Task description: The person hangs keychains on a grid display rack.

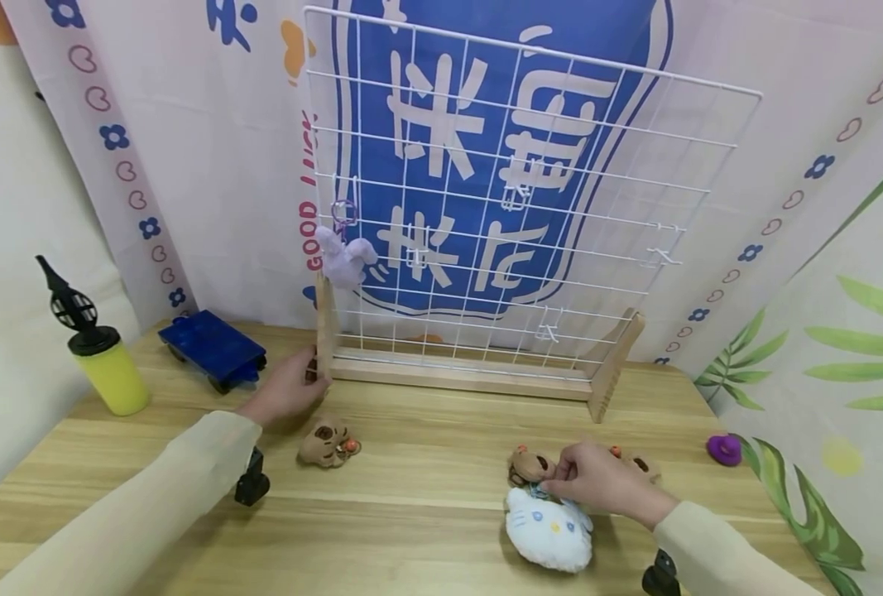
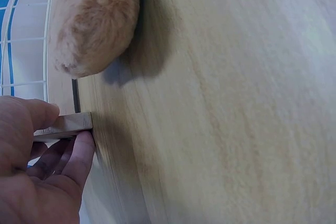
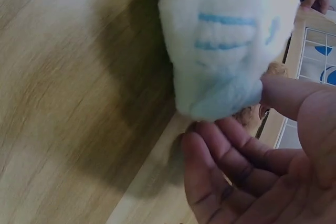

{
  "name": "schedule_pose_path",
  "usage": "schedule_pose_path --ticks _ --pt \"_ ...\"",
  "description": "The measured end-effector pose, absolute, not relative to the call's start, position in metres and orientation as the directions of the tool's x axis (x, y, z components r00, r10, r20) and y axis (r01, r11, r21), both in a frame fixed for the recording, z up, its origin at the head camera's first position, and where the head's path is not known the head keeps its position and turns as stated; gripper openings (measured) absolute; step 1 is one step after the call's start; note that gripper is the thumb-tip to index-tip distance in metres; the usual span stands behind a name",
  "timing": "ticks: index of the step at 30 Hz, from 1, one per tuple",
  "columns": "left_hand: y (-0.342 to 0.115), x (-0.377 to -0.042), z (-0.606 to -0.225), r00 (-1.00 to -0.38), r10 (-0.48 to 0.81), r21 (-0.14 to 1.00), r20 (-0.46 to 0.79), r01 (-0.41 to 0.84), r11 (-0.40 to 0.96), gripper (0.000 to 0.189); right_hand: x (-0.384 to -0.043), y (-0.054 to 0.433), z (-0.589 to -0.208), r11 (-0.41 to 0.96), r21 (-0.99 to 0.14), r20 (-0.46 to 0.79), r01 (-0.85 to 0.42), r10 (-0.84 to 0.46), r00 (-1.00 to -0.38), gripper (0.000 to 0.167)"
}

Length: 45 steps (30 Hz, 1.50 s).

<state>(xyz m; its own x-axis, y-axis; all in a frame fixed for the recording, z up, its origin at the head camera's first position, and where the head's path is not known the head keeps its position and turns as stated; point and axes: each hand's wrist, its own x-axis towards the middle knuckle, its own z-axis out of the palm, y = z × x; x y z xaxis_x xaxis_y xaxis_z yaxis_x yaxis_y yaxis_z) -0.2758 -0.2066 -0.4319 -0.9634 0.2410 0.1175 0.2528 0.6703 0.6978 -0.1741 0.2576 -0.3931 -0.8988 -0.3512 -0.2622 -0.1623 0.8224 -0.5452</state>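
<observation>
In the head view, my left hand [image 1: 290,384] grips the left wooden foot [image 1: 325,331] of a white wire grid rack [image 1: 534,50]. The left wrist view shows the thumb above and fingers below the foot's end [image 2: 79,123]. A brown plush keychain [image 1: 323,444] lies on the table close by. My right hand [image 1: 601,478] pinches the top of a white cat-head plush keychain [image 1: 549,534]; in the right wrist view its pale-blue-striped plush [image 3: 226,35] hangs above the tabletop. Two more brown plush keychains, one left [image 1: 530,465] and one partly hidden behind the hand [image 1: 640,468], lie beside it.
A lilac plush [image 1: 347,261] hangs from the grid's left side, and several hooks [image 1: 515,197] are on the wires. At left stand a blue toy cart [image 1: 213,343] and a yellow hand pump [image 1: 113,377]. A small purple hat [image 1: 724,449] lies near the right edge.
</observation>
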Motion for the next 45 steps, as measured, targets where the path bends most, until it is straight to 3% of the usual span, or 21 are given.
schedule_pose_path --ticks 17,28,36,45 --pt "-0.204 -0.273 -0.429 -0.97 0.227 0.689 0.092 0.226 0.688 0.053 -0.177 0.247 -0.41 0.812 -0.562 -0.225 -0.157 -0.332 -0.916 0.031" --pt "-0.205 -0.275 -0.432 -0.966 0.233 0.689 0.114 0.246 0.682 0.051 -0.177 0.252 -0.412 0.773 -0.622 -0.233 -0.128 -0.339 -0.911 0.027" --pt "-0.205 -0.275 -0.433 -0.971 0.216 0.681 0.099 0.225 0.697 0.052 -0.173 0.26 -0.415 0.719 -0.687 -0.231 -0.104 -0.352 -0.907 0.014" --pt "-0.205 -0.276 -0.434 -0.976 0.197 0.673 0.089 0.205 0.71 0.052 -0.175 0.258 -0.414 0.688 -0.722 -0.254 -0.076 -0.366 -0.895 0.019"
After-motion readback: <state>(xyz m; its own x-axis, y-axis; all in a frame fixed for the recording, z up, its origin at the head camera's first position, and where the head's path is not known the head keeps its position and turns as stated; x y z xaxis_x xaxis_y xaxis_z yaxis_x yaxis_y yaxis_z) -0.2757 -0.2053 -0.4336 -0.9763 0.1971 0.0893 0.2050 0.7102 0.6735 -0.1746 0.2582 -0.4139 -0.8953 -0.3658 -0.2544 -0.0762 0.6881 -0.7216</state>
